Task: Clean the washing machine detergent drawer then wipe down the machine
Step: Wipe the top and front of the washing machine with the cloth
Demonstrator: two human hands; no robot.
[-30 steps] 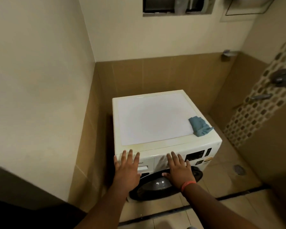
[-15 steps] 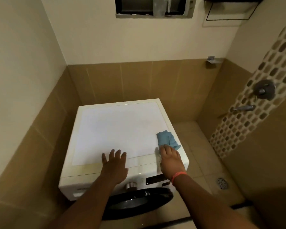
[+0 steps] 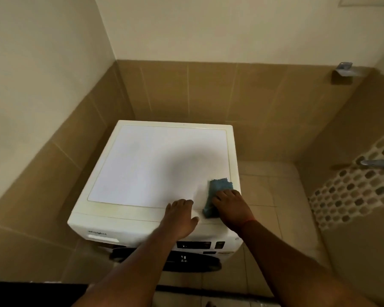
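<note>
Both hands on top of the washing machine, right hand on the blue cloth.

Right hand (image 3: pixel 232 207) lies over the near part of a blue cloth (image 3: pixel 217 191), fingers curled down onto it, grasping it against the machine's top; the cloth's far end sticks out beyond the fingertips, its near end trails just left of the palm. Left hand (image 3: pixel 181 218) sits just beside the right one, to its left, released, fingers relaxed and resting flat on the front edge of the top. Washing machine (image 3: pixel 155 165) is white, standing in a tiled corner. Its control panel and dark door lie below the wrists. Detergent drawer (image 3: pixel 102 237) sits in the front panel, well left of the left hand, closed. A wall tap (image 3: pixel 379 163) shows far right of the right hand.
</note>
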